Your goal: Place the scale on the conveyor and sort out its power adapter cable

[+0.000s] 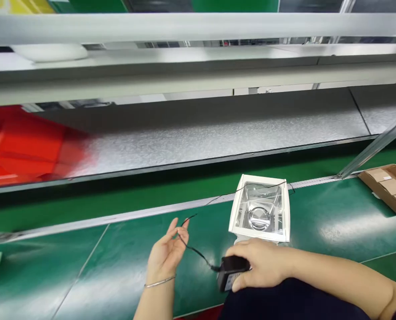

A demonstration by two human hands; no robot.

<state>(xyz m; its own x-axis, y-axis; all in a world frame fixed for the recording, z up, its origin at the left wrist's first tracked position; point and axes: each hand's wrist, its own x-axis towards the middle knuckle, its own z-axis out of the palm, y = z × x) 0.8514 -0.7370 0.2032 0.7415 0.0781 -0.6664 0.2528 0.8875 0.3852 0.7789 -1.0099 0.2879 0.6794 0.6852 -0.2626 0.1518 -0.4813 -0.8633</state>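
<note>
The right hand [263,263] lies on the green counter [334,218] near its front edge, fingers closed over a black adapter [229,272], which shows at the fingertips and rests on the counter. A thin black cord [198,253] runs from the adapter's left end up to the left hand [167,254]. That hand is raised just left of the adapter, palm turned up, with the cord pinched between thumb and fingertips; the cord's free end sticks out above the fingers. A thin bracelet [159,281] circles the left wrist.

Just behind the right hand stands a white square lamp [260,209] with a shiny reflector inside, tilted toward the camera; a thin dark wire lies across its top edge. Whether the hand touches the lamp cannot be told.

At the far right of the counter lies a brown carton [388,186]. Beyond the counter runs a grey belt [218,129], with a blurred red bin [24,146] at its left end.
</note>
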